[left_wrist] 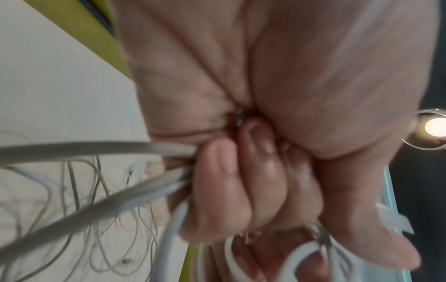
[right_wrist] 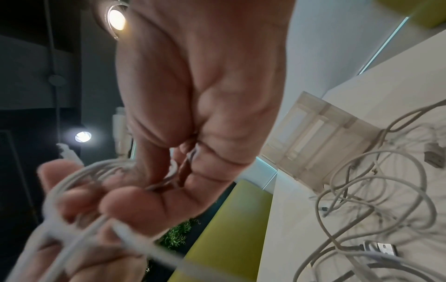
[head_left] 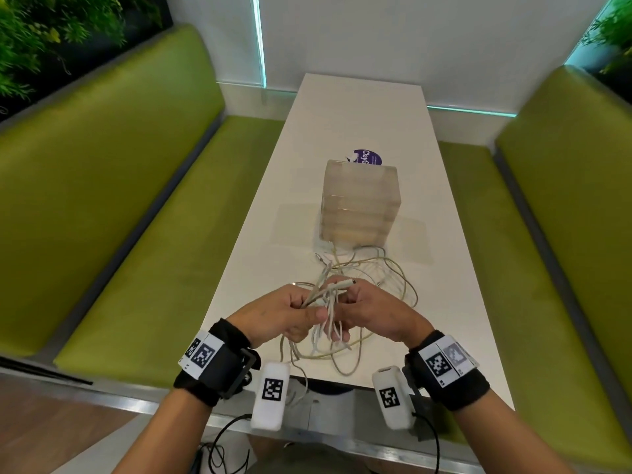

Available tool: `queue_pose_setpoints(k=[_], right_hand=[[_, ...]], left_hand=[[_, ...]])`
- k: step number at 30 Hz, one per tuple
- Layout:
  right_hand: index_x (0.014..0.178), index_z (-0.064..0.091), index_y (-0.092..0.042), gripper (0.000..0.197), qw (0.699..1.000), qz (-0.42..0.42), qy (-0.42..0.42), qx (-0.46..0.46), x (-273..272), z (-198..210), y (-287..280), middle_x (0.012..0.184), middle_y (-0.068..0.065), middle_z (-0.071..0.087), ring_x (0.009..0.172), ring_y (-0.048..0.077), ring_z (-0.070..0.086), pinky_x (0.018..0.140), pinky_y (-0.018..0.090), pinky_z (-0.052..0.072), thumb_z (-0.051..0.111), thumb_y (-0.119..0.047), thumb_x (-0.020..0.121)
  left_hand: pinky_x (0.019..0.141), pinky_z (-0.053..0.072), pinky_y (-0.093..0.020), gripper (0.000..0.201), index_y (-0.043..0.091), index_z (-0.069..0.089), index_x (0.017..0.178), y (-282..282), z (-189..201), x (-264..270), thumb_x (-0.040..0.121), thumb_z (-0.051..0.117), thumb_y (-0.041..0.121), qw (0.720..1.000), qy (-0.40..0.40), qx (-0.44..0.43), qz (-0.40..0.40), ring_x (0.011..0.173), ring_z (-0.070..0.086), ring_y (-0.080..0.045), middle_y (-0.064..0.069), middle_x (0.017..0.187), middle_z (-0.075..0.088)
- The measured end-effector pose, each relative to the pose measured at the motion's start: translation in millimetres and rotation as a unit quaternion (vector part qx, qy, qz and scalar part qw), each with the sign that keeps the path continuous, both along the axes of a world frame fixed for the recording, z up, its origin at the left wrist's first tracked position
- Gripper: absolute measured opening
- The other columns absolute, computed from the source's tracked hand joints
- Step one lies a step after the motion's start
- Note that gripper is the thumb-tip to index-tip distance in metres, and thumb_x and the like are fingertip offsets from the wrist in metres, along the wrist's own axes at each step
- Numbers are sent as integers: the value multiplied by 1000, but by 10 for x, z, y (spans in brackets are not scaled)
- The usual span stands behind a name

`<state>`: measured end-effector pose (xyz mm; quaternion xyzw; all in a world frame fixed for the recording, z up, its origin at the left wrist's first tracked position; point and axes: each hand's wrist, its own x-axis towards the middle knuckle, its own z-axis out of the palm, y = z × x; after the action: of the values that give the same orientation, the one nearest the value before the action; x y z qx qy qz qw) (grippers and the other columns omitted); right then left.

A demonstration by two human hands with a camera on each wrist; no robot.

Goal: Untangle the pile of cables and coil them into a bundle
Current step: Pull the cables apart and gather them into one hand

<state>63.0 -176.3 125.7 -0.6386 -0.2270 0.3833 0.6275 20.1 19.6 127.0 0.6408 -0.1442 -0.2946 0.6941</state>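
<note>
A tangle of thin white and beige cables (head_left: 372,278) lies on the white table (head_left: 444,268), trailing up into both hands. My left hand (head_left: 290,311) has its fingers curled tightly round a bunch of cable strands (left_wrist: 135,192). My right hand (head_left: 362,309) pinches looped white cable (right_wrist: 79,183) between thumb and fingers, close against the left hand. A cable plug (head_left: 345,283) sticks out above the two hands. More loops (head_left: 328,350) hang below the hands near the table's front edge. A USB plug (right_wrist: 383,250) lies among the loose loops on the table.
A translucent box (head_left: 359,200) stands mid-table just beyond the cable pile, with a purple round sticker (head_left: 367,157) behind it. Green padded benches (head_left: 136,200) run along both sides of the narrow table. A white wall closes the far end.
</note>
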Motion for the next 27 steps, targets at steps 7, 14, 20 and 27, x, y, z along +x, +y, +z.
queue_pose_setpoints(k=[7, 14, 20, 27], right_hand=[[90, 53, 0, 6, 995, -103, -14, 4, -6, -104, -119, 77, 21, 66, 64, 27, 64, 57, 32, 55, 55, -4, 94], [98, 53, -4, 15, 996, 8, 28, -80, -300, -352, -36, 91, 19, 66, 82, 22, 71, 69, 30, 58, 58, 6, 89], [97, 54, -12, 20, 979, 33, 31, -198, -644, -748, 65, 91, 9, 65, 76, 17, 70, 73, 31, 59, 64, -2, 84], [83, 59, -19, 16, 960, -11, -5, -281, -734, -902, 123, 85, 5, 70, 75, 16, 71, 78, 31, 58, 75, -21, 80]], left_hand=[[45, 28, -18, 24, 15, 64, 73, 173, -127, 117, 81, 72, 36, 965, 19, -110, 236, 43, 24, -7, 9, 51, 29], [50, 35, -20, 17, 17, 65, 94, 117, -102, 127, 83, 66, 29, 943, -2, -161, 291, 50, 27, -10, 5, 58, 27], [50, 23, -23, 18, 15, 59, 104, 50, -68, 126, 93, 47, 23, 940, -6, -167, 296, 50, 21, -11, 6, 56, 27], [48, 21, -23, 32, 14, 52, 121, -19, -67, 119, 92, 46, 25, 945, 10, -165, 281, 45, 23, -8, 8, 50, 30]])
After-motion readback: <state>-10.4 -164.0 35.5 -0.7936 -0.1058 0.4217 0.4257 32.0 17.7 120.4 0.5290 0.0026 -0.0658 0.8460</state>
